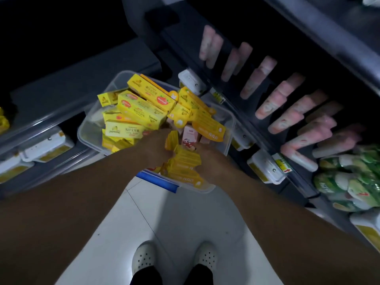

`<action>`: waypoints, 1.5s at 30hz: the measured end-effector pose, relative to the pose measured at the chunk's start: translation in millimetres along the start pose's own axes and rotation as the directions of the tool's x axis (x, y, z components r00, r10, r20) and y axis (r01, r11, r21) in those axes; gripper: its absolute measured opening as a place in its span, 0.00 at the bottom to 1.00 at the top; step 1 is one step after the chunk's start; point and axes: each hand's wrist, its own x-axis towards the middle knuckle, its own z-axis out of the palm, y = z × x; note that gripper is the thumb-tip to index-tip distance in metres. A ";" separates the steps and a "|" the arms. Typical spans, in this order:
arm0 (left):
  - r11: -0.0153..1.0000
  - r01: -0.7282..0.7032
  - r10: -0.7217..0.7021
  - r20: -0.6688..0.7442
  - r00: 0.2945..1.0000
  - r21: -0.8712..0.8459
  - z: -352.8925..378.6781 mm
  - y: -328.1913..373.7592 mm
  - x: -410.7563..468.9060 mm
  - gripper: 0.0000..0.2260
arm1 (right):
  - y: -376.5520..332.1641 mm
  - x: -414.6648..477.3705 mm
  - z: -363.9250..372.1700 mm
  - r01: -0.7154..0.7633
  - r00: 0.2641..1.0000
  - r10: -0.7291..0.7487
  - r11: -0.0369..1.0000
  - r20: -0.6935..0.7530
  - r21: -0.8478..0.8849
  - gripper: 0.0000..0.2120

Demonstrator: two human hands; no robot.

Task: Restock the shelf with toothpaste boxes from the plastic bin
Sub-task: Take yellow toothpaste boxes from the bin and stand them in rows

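Two bare forearms (82, 192) reach in from the lower corners and meet over the bin. The left hand (157, 146) and the right hand (207, 156) clasp a bundle of long yellow cardboard toothpaste boxes (184, 165) from either side, fingers curled round it, the fingertips hidden. The bundle sits at the near end of a clear rectangular plastic bin (88, 128), heaped with more yellow boxes (139, 108) and a few pink ones (190, 133). Just beside the bin runs a dark shelf (185, 52) carrying rows of pink boxes (287, 93). White perforated shoes (144, 258) stand on the white floor (185, 212).
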 end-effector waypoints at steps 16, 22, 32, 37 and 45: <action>0.881 0.242 -0.230 -0.078 0.970 0.407 76.8 -9.3 24.9 0.24 | 21.5 42.8 26.4 0.130 0.992 -0.130 0.990 0.008 -0.048 0.32; 0.985 0.166 -0.169 -0.075 0.983 -0.039 58.4 4.6 18.1 0.17 | 18.5 37.2 9.4 0.118 0.992 -0.110 0.984 -0.068 0.132 0.21; 0.944 -0.128 0.055 -0.238 0.970 -0.303 -48.0 76.9 -37.0 0.17 | -12.7 -26.2 -101.3 0.220 0.964 -0.141 0.899 -0.225 0.379 0.22; 0.970 -0.219 0.179 -0.291 0.940 -0.109 -125.8 142.1 -84.4 0.14 | -33.8 -78.5 -186.3 0.290 0.930 -0.166 0.880 -0.327 0.377 0.18; 0.875 -0.399 0.478 -0.365 0.799 0.274 -226.2 249.0 -162.4 0.19 | -53.5 -182.7 -314.3 0.381 0.890 -0.217 0.836 -0.401 0.394 0.21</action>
